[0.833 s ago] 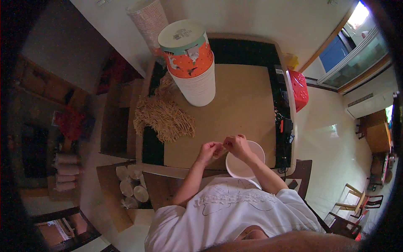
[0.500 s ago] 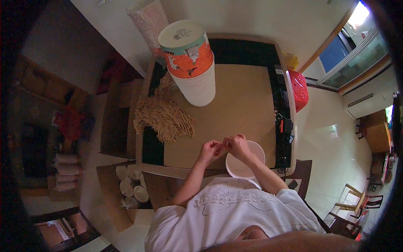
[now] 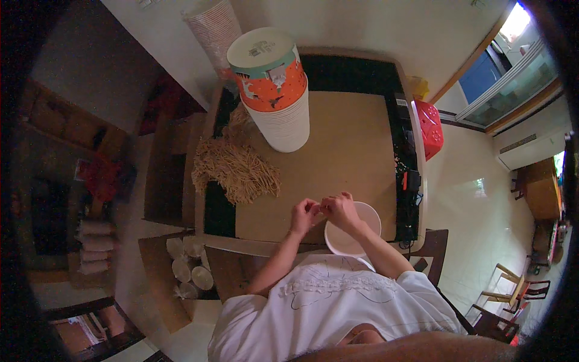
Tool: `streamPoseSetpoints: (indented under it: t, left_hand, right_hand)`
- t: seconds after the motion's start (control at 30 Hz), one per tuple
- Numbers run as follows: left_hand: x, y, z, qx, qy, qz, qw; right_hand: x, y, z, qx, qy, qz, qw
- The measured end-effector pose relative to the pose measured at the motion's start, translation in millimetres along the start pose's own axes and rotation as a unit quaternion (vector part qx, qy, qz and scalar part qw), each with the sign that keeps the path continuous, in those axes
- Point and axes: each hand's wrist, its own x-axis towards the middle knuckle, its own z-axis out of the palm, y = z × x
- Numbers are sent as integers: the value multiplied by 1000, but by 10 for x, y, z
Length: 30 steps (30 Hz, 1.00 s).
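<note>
Near the front edge of the table, my left hand (image 3: 305,215) and my right hand (image 3: 339,211) meet with fingertips pinched close together. Whatever sits between the fingers is too small to make out. Beneath my right wrist stands a white round paper bucket (image 3: 338,241), partly covered by my right forearm. To the left of my hands lies a heap of tan cords (image 3: 235,172). Behind it rises a tall stack of upside-down white paper buckets (image 3: 284,133), topped by an orange patterned bucket (image 3: 274,84) with a green rim band.
Brown cardboard (image 3: 350,139) covers the middle of the dark-topped table. A plastic-wrapped stack of cups or bowls (image 3: 212,30) leans at the back left. Small dark devices with cables (image 3: 411,181) line the right edge, beside a red stool (image 3: 429,130). An open carton (image 3: 160,283) of wrapped white tubs stands lower left.
My left hand has shifted very slightly, with its fingers a little rearranged. My right hand stays nearly where it was, over the bucket's edge.
</note>
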Motion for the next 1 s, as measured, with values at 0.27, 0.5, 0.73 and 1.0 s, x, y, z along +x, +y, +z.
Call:
streamPoseSetpoints:
  t: [0.27, 0.5, 0.73, 1.0]
  left_hand:
    - [68, 241, 167, 218, 82, 191, 954]
    - [282, 234, 122, 31, 34, 33, 998]
    - [389, 225, 102, -38, 17, 21, 999]
    - [402, 205, 20, 171, -1, 146, 974]
  right_hand:
    - [44, 108, 24, -44, 25, -1, 999]
    - [348, 459, -108, 174, -168, 155, 958]
    - [453, 645, 3, 358, -167, 159, 905]
    - [446, 626, -23, 285, -199, 226, 910]
